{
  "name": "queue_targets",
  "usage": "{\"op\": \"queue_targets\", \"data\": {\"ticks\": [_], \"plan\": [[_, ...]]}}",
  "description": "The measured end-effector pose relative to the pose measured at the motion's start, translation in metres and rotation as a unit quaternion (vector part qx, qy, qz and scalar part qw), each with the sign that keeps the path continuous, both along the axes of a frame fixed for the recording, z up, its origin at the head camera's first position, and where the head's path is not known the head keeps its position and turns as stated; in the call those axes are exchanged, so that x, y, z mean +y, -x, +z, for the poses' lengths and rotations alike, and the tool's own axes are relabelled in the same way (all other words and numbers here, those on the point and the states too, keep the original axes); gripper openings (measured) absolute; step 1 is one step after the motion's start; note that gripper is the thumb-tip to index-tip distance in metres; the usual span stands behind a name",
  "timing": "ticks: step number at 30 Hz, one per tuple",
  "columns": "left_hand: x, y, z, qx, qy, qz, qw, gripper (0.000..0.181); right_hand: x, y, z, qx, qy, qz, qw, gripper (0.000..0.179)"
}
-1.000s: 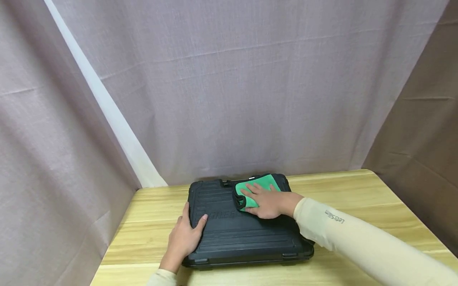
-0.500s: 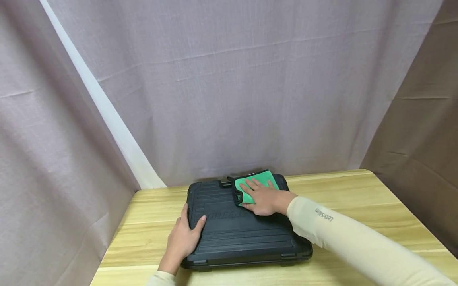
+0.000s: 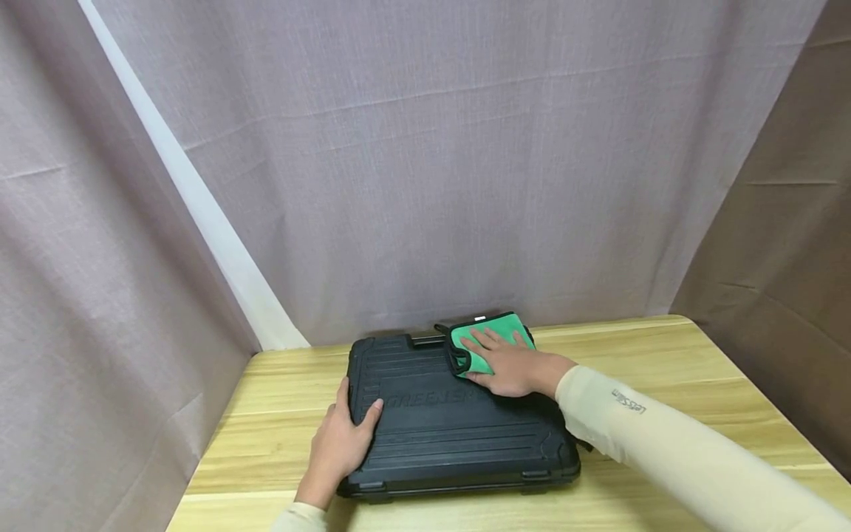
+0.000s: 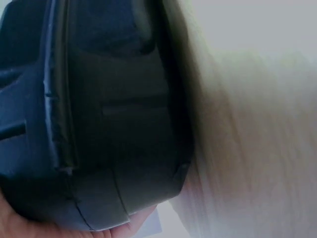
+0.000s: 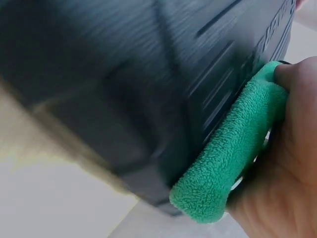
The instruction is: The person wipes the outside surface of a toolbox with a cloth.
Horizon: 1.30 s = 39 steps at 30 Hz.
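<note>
A black hard plastic tool case (image 3: 452,428) with ribs and raised lettering lies flat on the table. My left hand (image 3: 340,443) holds its left side, thumb on the lid and fingers along the edge. In the left wrist view the case's side wall (image 4: 119,119) fills much of the frame, with part of the hand (image 4: 29,225) below it. My right hand (image 3: 515,368) presses a folded green cloth (image 3: 512,326) with black edging onto the lid's far right corner, fingers spread. The right wrist view shows the fluffy cloth (image 5: 223,158) between the hand (image 5: 282,183) and the lid.
The case rests on a light wood-grain table (image 3: 665,369). Behind stands a greyish-mauve curtain (image 3: 465,185), with a white strip (image 3: 199,214) showing at the left and a browner curtain (image 3: 784,258) at the right.
My right hand has slid the cloth away from me, then to the right, along the lid's far side, uncovering more of the lettering. The left hand has stayed on the case's left edge.
</note>
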<state>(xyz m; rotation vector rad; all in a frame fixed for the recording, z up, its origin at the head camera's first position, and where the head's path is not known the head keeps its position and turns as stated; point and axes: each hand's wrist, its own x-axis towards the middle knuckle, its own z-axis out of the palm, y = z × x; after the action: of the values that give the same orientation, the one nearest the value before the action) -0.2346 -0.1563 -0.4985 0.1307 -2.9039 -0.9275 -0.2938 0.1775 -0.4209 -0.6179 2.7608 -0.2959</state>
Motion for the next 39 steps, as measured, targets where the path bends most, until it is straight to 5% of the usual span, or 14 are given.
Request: {"op": "queue_targets", "data": {"ticks": [9,25,30,39], "plan": [[0.002,0.000,0.000,-0.004,-0.003,0.005,1.0000,0.092,0.037,0.003,-0.008,0.004,0.035,-0.023,0.9991,0.077],[0.005,-0.001,0.003,0.001,-0.017,0.018,0.9997,0.091,0.039,-0.013,-0.017,0.024,0.084,-0.049,0.9950,0.074],[0.004,-0.002,0.002,0.000,-0.012,0.024,0.9996,0.090,0.040,-0.033,-0.022,0.026,0.101,-0.040,0.9938,0.076],[0.003,-0.002,0.005,0.002,-0.011,0.026,0.9996,0.089,0.043,-0.094,-0.025,0.033,0.157,-0.010,0.9869,0.067]]}}
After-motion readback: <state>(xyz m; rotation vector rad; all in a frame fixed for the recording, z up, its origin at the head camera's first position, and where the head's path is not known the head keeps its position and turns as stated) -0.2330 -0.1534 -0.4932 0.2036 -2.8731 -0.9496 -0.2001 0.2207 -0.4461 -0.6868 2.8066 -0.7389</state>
